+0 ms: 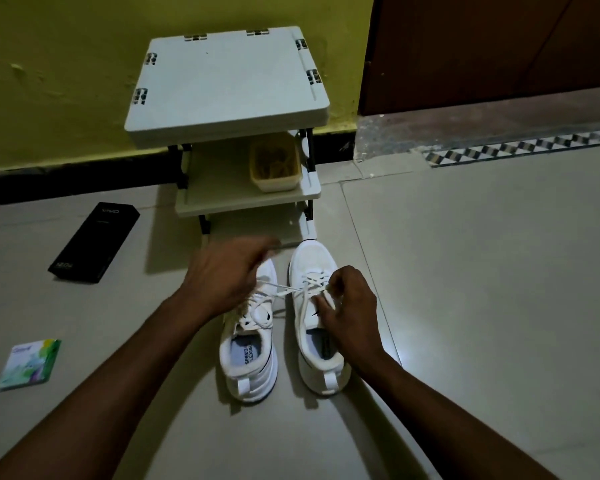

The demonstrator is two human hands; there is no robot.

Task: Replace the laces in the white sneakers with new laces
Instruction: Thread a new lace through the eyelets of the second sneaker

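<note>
Sneakers, white, two: left sneaker (pixel 250 362) and right sneaker (pixel 310 258) are sitting side by side on the floor (pixel 465 271), toes just in front of the shelf rack (pixel 226 81).

Progress: early, by my reading. Both are showing laces crossed in the eyelets, and no spare laces are showing.

Hands, two: your right hand (pixel 350 306) is pinching a lace (pixel 284 289) at the right sneaker. Your left hand (pixel 222 275) is blurring, so I cannot tell its grip.

Also: one black box (pixel 94 242) and one green packet (pixel 30 363) on the floor, one yellow tub (pixel 274 164) on the rack.
</note>
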